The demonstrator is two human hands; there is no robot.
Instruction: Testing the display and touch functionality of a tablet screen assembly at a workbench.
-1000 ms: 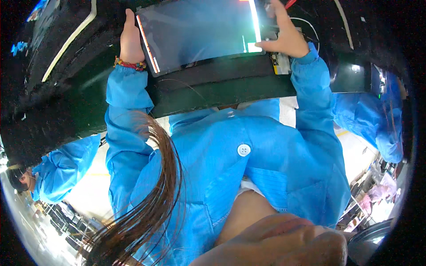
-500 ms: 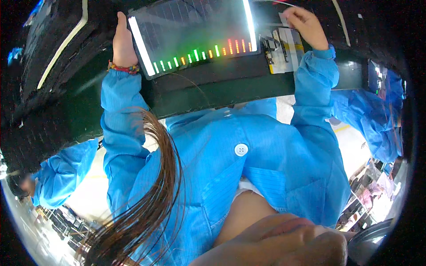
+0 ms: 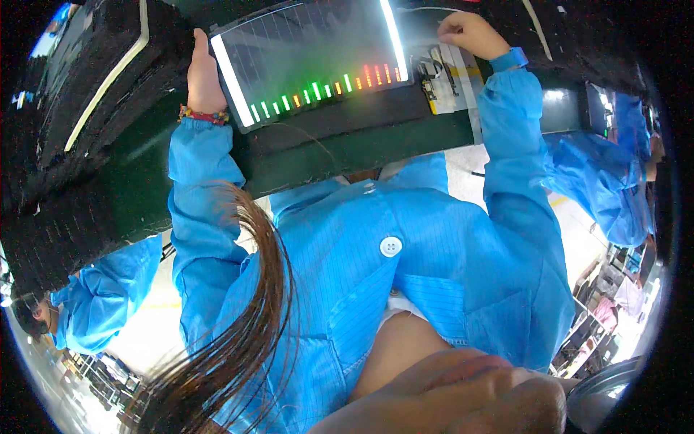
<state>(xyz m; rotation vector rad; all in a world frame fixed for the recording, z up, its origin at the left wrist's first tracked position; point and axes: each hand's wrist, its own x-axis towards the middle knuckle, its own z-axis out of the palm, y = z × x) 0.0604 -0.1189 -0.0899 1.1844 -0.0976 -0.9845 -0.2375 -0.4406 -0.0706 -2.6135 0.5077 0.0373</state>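
A flat display panel lies on the dark bench, lit with bright white strips at both sides and a row of green, orange and red bars near its front edge. My left hand rests along the panel's left edge, its visible fingers straight and pointing away from me. Beyond the panel's right side, my right hand is closed, fingertips pinched together; what they hold, if anything, is too small to make out. Just below that hand lies a small circuit board with dark wires on a pale, yellow-edged sheet. A thin white cable runs near my right fingertips.
A dark green bench edge runs in front of me. Black covering with a pale strip stands at the left. People in blue workwear sit at both sides, one at the lower left and one at the right.
My right hand has moved left, closer to the panel's right edge, with its fingers drawn together. My left hand stays beside the panel. The view has shifted slightly.
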